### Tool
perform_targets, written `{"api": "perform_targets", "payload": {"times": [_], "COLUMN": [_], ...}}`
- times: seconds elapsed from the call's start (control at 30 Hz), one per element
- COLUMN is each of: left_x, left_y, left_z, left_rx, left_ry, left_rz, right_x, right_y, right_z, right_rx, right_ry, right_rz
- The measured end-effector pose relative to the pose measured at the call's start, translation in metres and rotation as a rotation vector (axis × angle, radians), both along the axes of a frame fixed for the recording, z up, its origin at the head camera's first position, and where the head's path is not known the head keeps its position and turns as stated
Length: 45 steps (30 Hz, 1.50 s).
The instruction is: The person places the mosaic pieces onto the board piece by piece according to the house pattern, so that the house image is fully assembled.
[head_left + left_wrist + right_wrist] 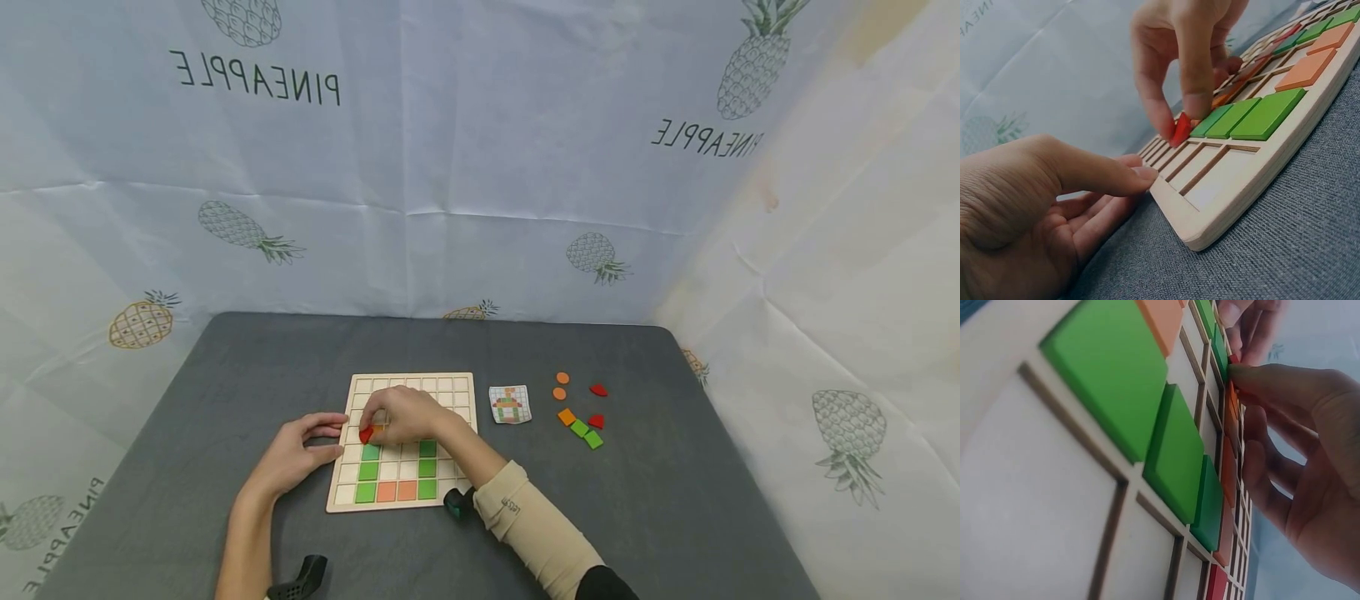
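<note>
Hands (405,415) touch red piece (1181,130), board (346,494); cloth (502,100) reads "PINEAPPLE" (mirrored).

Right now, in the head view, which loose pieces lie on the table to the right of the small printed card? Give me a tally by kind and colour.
Orange round pieces: 2
Orange square piece: 1
Green square pieces: 2
Red pieces: 2
Total: 7
</note>
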<state>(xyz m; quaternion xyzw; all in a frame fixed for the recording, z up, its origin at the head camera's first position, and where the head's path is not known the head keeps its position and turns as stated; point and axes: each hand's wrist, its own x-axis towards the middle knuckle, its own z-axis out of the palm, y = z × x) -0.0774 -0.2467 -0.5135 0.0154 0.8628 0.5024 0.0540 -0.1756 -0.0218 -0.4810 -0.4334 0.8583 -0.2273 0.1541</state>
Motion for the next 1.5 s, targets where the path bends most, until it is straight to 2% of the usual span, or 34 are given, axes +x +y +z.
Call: {"api": "perform_targets", "payload": {"times": [0.13,0.27,0.5,0.7,1.0,1.23,1.5], "left_x": [0.0,0.001,0.0,0.001,0.001,0.001,0.0], "left_y": [0.0,0.0,0.0,-0.001,-0.001,0.0,0.001], "left_z": [0.0,0.0,0.0,-0.001,-0.001,-0.001,0.001], "left_rx": [0.002,0.0,-0.011,-0.021,0.026,-0.007,-0.013], "left_ry": [-0.001,-0.003,0.004,0.016,0.018,0.018,-0.019], "left_rz": [0.001,-0.004,-0.007,-0.007,-0.023,-0.01,0.001], "right_x": [-0.001,0.0,0.002,0.004,0.005,0.0,0.0], "right_y": [-0.002,-0.003,-0.006,-0.012,-0.014,-0.003,0.024], "right_z": [-0.001,-0.002,-0.001,-0.002,-0.001,0.004,0.017], "right_rx": [-0.004,0.002,0.028,0.045,0.033,0.002,-0.062], "right_ry": [0.031,0.023,0.027,0.069,0.079,0.085,0.034], "right_rz": [0.01,0.012,-0.035,-0.057,-0.024,-0.051,-0.085]}}
